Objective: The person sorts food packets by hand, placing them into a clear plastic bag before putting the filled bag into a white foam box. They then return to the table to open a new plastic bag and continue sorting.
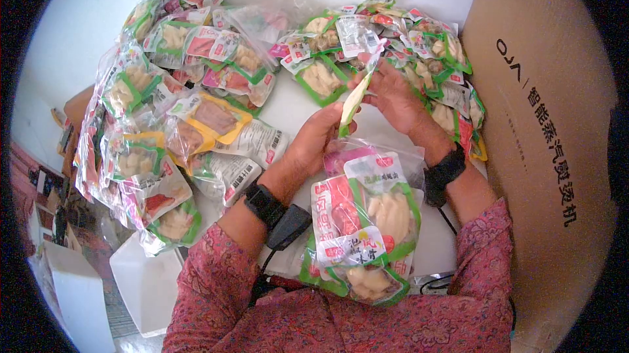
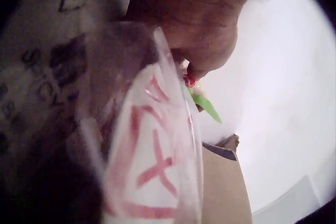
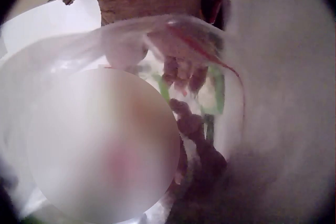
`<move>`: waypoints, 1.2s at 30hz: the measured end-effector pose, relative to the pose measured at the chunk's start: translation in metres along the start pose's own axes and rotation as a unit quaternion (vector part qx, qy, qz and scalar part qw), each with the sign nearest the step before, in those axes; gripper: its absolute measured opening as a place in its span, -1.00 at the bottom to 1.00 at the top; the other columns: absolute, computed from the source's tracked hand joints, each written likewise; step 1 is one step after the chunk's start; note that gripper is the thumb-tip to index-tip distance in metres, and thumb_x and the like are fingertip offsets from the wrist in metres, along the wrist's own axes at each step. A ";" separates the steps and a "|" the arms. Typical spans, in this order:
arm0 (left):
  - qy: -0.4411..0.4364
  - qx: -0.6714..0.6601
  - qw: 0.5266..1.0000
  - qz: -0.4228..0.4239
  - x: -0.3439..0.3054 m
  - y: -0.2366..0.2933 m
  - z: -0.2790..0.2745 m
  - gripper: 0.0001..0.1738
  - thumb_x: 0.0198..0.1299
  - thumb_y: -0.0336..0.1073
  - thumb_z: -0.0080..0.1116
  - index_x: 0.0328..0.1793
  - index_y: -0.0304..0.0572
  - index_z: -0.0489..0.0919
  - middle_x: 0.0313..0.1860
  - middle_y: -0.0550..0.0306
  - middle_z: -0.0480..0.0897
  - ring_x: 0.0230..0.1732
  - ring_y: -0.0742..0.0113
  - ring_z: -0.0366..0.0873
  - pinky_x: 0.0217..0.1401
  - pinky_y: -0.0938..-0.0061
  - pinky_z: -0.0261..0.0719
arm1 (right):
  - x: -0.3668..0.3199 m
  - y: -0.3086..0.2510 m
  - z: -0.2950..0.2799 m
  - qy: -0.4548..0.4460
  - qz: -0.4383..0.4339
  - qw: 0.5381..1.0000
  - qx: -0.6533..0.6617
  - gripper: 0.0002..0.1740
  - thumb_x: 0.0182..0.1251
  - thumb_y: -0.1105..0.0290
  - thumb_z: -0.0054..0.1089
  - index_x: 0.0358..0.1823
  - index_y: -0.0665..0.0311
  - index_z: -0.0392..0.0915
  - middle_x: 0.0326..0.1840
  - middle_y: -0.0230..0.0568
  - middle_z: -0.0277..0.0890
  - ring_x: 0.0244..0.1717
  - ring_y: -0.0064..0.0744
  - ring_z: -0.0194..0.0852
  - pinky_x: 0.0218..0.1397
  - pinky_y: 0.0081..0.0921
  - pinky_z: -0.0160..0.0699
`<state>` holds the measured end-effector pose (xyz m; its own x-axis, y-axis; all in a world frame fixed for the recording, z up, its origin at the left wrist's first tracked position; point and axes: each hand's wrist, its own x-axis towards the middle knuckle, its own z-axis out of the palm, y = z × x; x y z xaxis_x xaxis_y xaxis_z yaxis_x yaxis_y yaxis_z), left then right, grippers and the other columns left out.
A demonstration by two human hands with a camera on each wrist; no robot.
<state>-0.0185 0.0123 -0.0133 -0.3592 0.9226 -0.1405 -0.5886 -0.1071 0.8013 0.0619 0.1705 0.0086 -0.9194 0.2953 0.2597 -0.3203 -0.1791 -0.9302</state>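
Note:
In the head view, a slim food packet [image 1: 356, 102] with a green edge stands tilted and almost edge-on. My left hand [image 1: 320, 131] pinches its lower end between thumb and fingers. My right hand [image 1: 395, 100] is beside its upper part, fingers loosely extended with the tips right at the packet. Below both hands, a clear plastic bag [image 1: 413, 159] holds several packets of pale food [image 1: 391, 215] with green borders, close against the person's front. In the right wrist view, the fingers [image 3: 181, 74] show through clear plastic; in the left wrist view, red-lettered packaging [image 2: 155, 166] hides much.
Filled clear bags of packets [image 1: 173, 110] are heaped at the left on the white table [image 1: 288, 107]. Another heap of packets [image 1: 419, 45] lies at the back right. A large cardboard box [image 1: 544, 156] walls off the right side. A white bin [image 1: 147, 281] stands low at left.

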 end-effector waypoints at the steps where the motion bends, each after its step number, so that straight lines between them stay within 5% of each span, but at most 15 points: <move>1: -0.026 0.030 0.999 0.012 0.000 0.001 -0.002 -0.64 0.23 -0.06 -0.19 -0.04 -0.16 0.38 -0.47 0.30 0.41 -0.72 0.55 0.20 -0.75 0.65 0.18 | 0.003 0.001 -0.004 0.000 -0.021 1.000 -0.005 -0.58 0.21 0.19 0.04 0.07 0.14 0.27 -0.13 -0.37 0.42 -0.12 -0.53 0.38 -0.19 -0.55 0.41; 5: -0.001 0.126 0.991 0.055 0.002 -0.009 -0.011 -0.68 0.22 -0.14 -0.15 -0.11 -0.21 0.45 -0.46 0.23 0.46 -0.56 0.59 0.31 -0.55 0.68 0.28 | 0.006 -0.010 -0.006 0.117 -0.035 0.989 -0.078 -0.74 0.11 0.27 0.12 -0.15 0.14 0.46 -0.42 -0.49 0.43 -0.49 -0.72 0.30 -0.54 -0.72 0.27; 9: 0.030 0.293 0.949 0.117 -0.003 0.003 0.004 -0.75 0.20 -0.20 -0.08 -0.22 -0.24 0.48 -0.49 0.29 0.44 -0.57 0.55 0.33 -0.58 0.67 0.27 | 0.008 -0.027 -0.015 0.178 -0.079 0.971 -0.137 -0.70 0.09 0.31 0.09 -0.14 0.24 0.42 -0.41 -0.39 0.43 -0.58 -0.72 0.28 -0.71 -0.74 0.18; 10: 0.030 0.294 0.949 0.113 -0.005 0.005 0.005 -0.75 0.20 -0.20 -0.08 -0.22 -0.24 0.48 -0.49 0.29 0.44 -0.57 0.55 0.33 -0.58 0.67 0.27 | 0.006 -0.033 -0.015 0.182 -0.077 0.971 -0.135 -0.70 0.09 0.31 0.09 -0.14 0.24 0.42 -0.41 -0.39 0.43 -0.58 -0.72 0.28 -0.71 -0.74 0.18; 12: -0.024 0.473 0.865 0.165 -0.010 0.013 0.007 -0.84 0.14 -0.28 0.05 -0.25 -0.22 0.49 -0.45 0.30 0.46 -0.43 0.59 0.37 -0.40 0.69 0.35 | 0.008 -0.042 -0.017 0.200 -0.132 0.943 -0.231 -0.67 0.09 0.33 0.08 -0.12 0.29 0.37 -0.38 -0.34 0.44 -0.53 -0.69 0.34 -0.67 -0.73 0.26; 16: -0.045 0.415 0.898 0.138 -0.018 0.017 0.012 -0.90 0.12 -0.38 0.10 -0.28 -0.24 0.50 -0.44 0.31 0.46 -0.33 0.62 0.38 -0.26 0.71 0.35 | 0.012 -0.034 -0.021 0.152 -0.127 0.946 -0.257 -0.68 0.10 0.41 0.02 -0.07 0.26 0.34 -0.34 -0.29 0.45 -0.47 -0.61 0.39 -0.60 -0.67 0.38; 17: -0.050 0.416 0.877 0.233 -0.017 0.018 0.013 -0.92 0.11 -0.42 0.10 -0.28 -0.25 0.49 -0.44 0.31 0.46 -0.35 0.62 0.38 -0.28 0.71 0.35 | 0.011 -0.033 -0.022 0.153 -0.126 0.946 -0.256 -0.68 0.10 0.41 0.02 -0.07 0.26 0.34 -0.34 -0.29 0.45 -0.47 -0.61 0.39 -0.60 -0.67 0.38; 19: -0.044 0.424 0.838 0.341 -0.019 0.021 0.016 -0.94 0.13 -0.45 0.08 -0.28 -0.27 0.50 -0.42 0.30 0.47 -0.35 0.61 0.39 -0.33 0.70 0.36 | 0.009 -0.033 -0.020 0.085 0.010 0.979 -0.185 -0.66 0.09 0.44 0.02 -0.05 0.24 0.35 -0.32 -0.30 0.45 -0.45 -0.57 0.41 -0.54 -0.62 0.43; 23: -0.010 0.438 0.826 0.354 -0.024 0.028 0.018 -0.91 0.04 -0.53 0.13 -0.30 -0.31 0.50 -0.42 0.20 0.51 -0.41 0.50 0.43 -0.36 0.64 0.41 | 0.008 -0.033 -0.008 0.105 0.025 0.994 -0.021 -0.66 0.08 0.44 0.03 -0.04 0.21 0.36 -0.32 -0.33 0.44 -0.49 -0.59 0.38 -0.56 -0.64 0.37; 25: -0.014 0.469 0.786 0.402 -0.022 0.028 0.017 -0.90 0.02 -0.52 0.14 -0.31 -0.32 0.50 -0.43 0.14 0.52 -0.42 0.43 0.45 -0.36 0.60 0.42 | 0.006 -0.028 -0.013 -0.016 0.080 0.996 -0.044 -0.67 0.12 0.47 0.02 -0.03 0.26 0.34 -0.25 -0.33 0.44 -0.29 -0.59 0.44 -0.27 -0.59 0.49; 28: -0.021 0.468 0.758 0.454 -0.017 0.026 0.015 -0.90 0.01 -0.51 0.14 -0.31 -0.32 0.50 -0.42 0.11 0.53 -0.44 0.37 0.47 -0.37 0.57 0.43 | 0.003 -0.019 -0.009 -0.114 0.141 0.979 -0.090 -0.65 0.10 0.48 0.05 -0.03 0.27 0.34 -0.19 -0.35 0.43 -0.27 -0.59 0.44 -0.20 -0.59 0.49; 29: -0.019 0.467 0.760 0.452 -0.016 0.025 0.013 -0.90 0.01 -0.51 0.14 -0.31 -0.32 0.50 -0.42 0.11 0.53 -0.44 0.37 0.47 -0.37 0.57 0.43 | -0.001 -0.019 -0.008 -0.140 0.167 0.970 -0.104 -0.65 0.10 0.37 0.09 -0.04 0.23 0.37 -0.34 -0.43 0.42 -0.44 -0.68 0.35 -0.50 -0.71 0.40; 33: 0.019 0.435 0.800 0.413 -0.011 0.023 0.006 -0.90 0.03 -0.48 0.15 -0.31 -0.31 0.51 -0.42 0.12 0.56 -0.43 0.41 0.47 -0.36 0.58 0.43 | -0.015 -0.034 0.006 -0.263 0.207 0.917 -0.217 -0.68 0.06 0.34 0.18 -0.16 0.27 0.39 -0.37 -0.44 0.39 -0.41 -0.64 0.32 -0.35 -0.67 0.35; 34: 0.025 0.425 0.804 0.414 -0.010 0.023 0.005 -0.90 0.03 -0.46 0.15 -0.31 -0.31 0.51 -0.43 0.12 0.56 -0.43 0.43 0.47 -0.36 0.58 0.43 | -0.015 -0.033 0.005 -0.264 0.209 0.917 -0.216 -0.68 0.06 0.34 0.18 -0.16 0.27 0.39 -0.37 -0.44 0.39 -0.41 -0.64 0.32 -0.35 -0.67 0.35; 36: 0.030 0.443 0.794 0.415 -0.008 0.021 0.005 -0.89 0.04 -0.45 0.15 -0.31 -0.31 0.51 -0.44 0.13 0.56 -0.43 0.46 0.46 -0.36 0.58 0.43 | -0.014 -0.031 0.006 -0.428 0.093 0.829 -0.347 -0.74 0.06 0.30 0.19 -0.33 0.34 0.44 -0.47 -0.46 0.37 -0.47 -0.60 0.27 -0.37 -0.60 0.33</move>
<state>-0.0245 0.0039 0.0076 -0.4066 0.6490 0.6430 0.5998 -0.3412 0.7238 0.0831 0.1662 0.0356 -0.8585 -0.5046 -0.0918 -0.2198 0.5237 -0.8230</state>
